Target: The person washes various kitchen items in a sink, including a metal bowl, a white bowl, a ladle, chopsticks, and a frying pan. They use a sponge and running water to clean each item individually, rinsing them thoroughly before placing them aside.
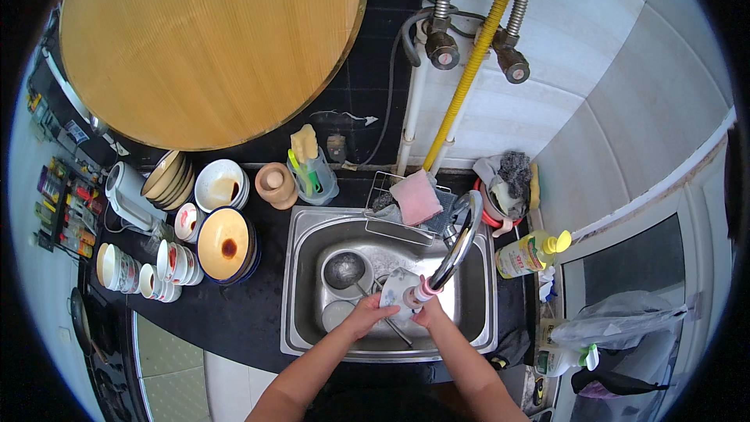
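My left hand (369, 318) grips the left edge of a white bowl with a faint blue-grey pattern (397, 284). Behind the spout, my right hand (428, 313) holds the bowl's right side; some of its fingers are hidden. The curved metal faucet (462, 248) ends in a pink nozzle (423, 291) right over the bowl. Beneath, in the steel sink (294, 297), a metal ladle (344, 270) rests in a white bowl (331, 287), its handle slanting toward the near right. Another small white dish (338, 316) lies nearer, partly covered by my left hand.
A wire rack (377, 228) with a pink cloth (416, 197) spans the sink's back edge. Stacked bowls (224, 244) crowd the left counter. A yellow soap bottle (525, 255) stands right of the sink, and a cup with brushes (316, 180) behind it at left.
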A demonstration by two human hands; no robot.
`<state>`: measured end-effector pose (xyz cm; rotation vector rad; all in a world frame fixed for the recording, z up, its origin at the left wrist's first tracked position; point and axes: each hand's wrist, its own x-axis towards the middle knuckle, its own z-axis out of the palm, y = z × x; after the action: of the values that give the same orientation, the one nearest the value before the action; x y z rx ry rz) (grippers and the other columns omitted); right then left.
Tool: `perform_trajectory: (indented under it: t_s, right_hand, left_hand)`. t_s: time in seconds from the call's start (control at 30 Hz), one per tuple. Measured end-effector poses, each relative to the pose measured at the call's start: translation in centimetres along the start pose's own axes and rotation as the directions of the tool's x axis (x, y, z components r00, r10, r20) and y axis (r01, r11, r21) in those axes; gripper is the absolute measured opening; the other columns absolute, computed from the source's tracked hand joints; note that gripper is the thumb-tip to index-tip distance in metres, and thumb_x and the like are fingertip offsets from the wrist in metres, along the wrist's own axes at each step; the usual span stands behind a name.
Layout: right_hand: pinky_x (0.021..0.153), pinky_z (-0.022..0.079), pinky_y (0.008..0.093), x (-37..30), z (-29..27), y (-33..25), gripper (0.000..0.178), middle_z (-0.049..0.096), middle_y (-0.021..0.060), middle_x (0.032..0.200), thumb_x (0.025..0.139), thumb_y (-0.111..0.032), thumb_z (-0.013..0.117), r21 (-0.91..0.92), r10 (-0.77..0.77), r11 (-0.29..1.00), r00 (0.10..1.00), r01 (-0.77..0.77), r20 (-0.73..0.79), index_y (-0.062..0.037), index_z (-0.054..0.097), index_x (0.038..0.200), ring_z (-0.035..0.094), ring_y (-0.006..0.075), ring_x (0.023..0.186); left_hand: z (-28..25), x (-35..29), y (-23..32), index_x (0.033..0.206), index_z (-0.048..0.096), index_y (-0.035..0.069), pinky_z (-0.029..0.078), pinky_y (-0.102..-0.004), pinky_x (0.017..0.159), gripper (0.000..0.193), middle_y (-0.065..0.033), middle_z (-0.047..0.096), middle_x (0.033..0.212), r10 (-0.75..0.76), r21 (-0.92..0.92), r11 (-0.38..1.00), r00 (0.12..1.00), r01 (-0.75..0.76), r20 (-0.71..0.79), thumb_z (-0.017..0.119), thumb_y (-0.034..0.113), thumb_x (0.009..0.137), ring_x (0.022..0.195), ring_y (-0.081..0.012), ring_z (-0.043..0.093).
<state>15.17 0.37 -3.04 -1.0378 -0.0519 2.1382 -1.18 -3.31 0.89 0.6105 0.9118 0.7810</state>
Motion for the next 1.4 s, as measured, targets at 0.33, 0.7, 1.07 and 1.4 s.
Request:
perform_trajectory:
  t_s: [0.33,0.7,1.07,1.4]
  right_hand:
    - [0.072,0.049,0.0412,-2.3,0.4,2.1,0.037,0.05,0.0092,0.11,0.085,-0.031,0.045,-0.313,-0.017,0.95,0.998,-0.005,-0.067,-0.0105,0.041,0.115,0.052,0.0239,0.097]
    - [0.065,0.05,0.0365,-1.4,-2.2,3.0,0.037,0.054,0.0168,0.096,0.08,-0.011,0.039,-0.736,-0.438,0.658,0.876,0.159,-0.202,0.0023,0.041,0.114,0.058,0.0285,0.083]
    - [0.047,0.053,0.0321,-2.2,-2.9,2.8,0.037,0.055,0.0117,0.097,0.081,-0.013,0.05,-0.672,-0.302,0.733,0.936,0.107,-0.18,-0.0003,0.042,0.114,0.06,0.0226,0.072]
    - [0.045,0.049,0.0261,-3.7,1.1,0.1,0.022,0.061,0.0128,0.076,0.08,-0.008,0.049,-0.817,-0.414,0.553,0.905,0.164,-0.099,0.0066,0.051,0.096,0.062,0.0182,0.062]
  left_hand:
    - [0.0,-0.6,0.3,0.08,0.057,0.006,0.044,-0.0411,0.066,0.01,-0.0161,0.057,0.075,0.078,0.957,-0.022,0.953,-0.291,0.292,0.052,0.014,0.075,0.074,-0.0304,0.056]
    - [-1.6,-1.4,-0.9,0.101,0.048,0.003,0.045,-0.0337,0.062,0.045,-0.0143,0.056,0.086,0.54,0.878,0.469,0.818,-0.096,-0.199,0.066,0.03,0.07,0.075,-0.0245,0.056]
    - [-0.6,1.3,-2.2,0.121,0.026,0.003,0.049,-0.0298,0.044,0.054,-0.017,0.052,0.099,-0.083,0.252,0.954,0.951,0.162,-0.296,0.05,0.001,0.073,0.073,-0.0244,0.059]
    - [-4.2,3.4,-4.8,0.112,0.04,0.003,0.049,-0.0341,0.056,0.041,-0.0173,0.054,0.095,-0.272,-0.286,0.932,0.952,0.224,-0.14,0.052,0.016,0.076,0.069,-0.0254,0.059]
